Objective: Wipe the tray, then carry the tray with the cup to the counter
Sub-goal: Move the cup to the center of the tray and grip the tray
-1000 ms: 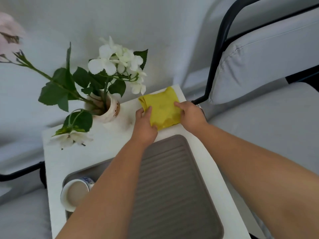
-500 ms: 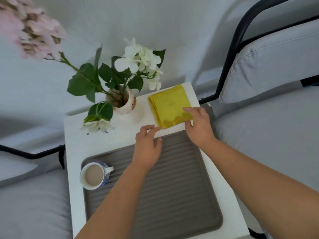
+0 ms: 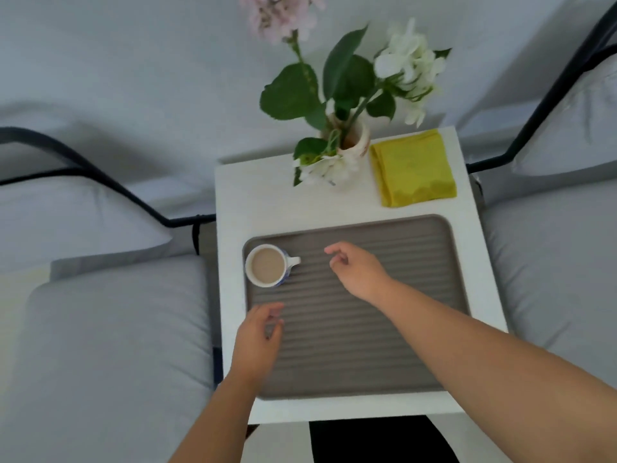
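Observation:
A grey ribbed tray (image 3: pixel 417 262) lies on a small white table (image 3: pixel 334 411). In the tray's far left corner stands a blue-and-white cup (image 3: pixel 268 265) of milky drink, handle pointing right. A folded yellow cloth (image 3: pixel 414 168) rests on the table beyond the tray, at the far right. My left hand (image 3: pixel 258 335) hovers over the tray's near left part, below the cup, fingers loosely apart and empty. My right hand (image 3: pixel 359 272) hovers above the tray's middle, to the right of the cup, fingers curled a little and holding nothing.
A pale vase (image 3: pixel 350 145) with white and pink flowers and big green leaves stands at the table's far edge, left of the cloth. Grey cushioned seats with black metal frames (image 3: pixel 100 182) flank the table on both sides.
Both hands have left the yellow cloth and drawn back over the tray. The left hand has moved to the near left, the right to the middle. The view has tilted down.

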Motion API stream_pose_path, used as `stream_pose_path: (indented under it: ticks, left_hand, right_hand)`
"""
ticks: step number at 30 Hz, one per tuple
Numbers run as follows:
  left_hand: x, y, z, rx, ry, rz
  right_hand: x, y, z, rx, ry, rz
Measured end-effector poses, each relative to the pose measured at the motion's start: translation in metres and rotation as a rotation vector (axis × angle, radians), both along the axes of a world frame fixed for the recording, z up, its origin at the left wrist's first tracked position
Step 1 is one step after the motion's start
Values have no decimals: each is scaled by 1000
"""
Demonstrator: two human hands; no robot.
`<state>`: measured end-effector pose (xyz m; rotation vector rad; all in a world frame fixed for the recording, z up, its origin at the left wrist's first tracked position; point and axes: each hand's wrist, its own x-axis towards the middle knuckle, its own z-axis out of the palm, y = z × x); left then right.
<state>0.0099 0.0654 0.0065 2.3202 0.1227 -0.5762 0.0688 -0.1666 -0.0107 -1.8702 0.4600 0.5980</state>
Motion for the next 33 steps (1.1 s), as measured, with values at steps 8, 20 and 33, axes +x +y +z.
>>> stream_pose_path:
  ticks: [8,20,33]
  left_hand:
    - [33,21,-14,-133,6,386]
    - [63,21,-28,-179,-60,212]
    - [20,-22,-26,-289,28,128]
  right_hand:
    - [29,51,-9,54,91,0]
    - [22,62,-16,-74,108,155]
    - [-42,8,-13,-104,124,65]
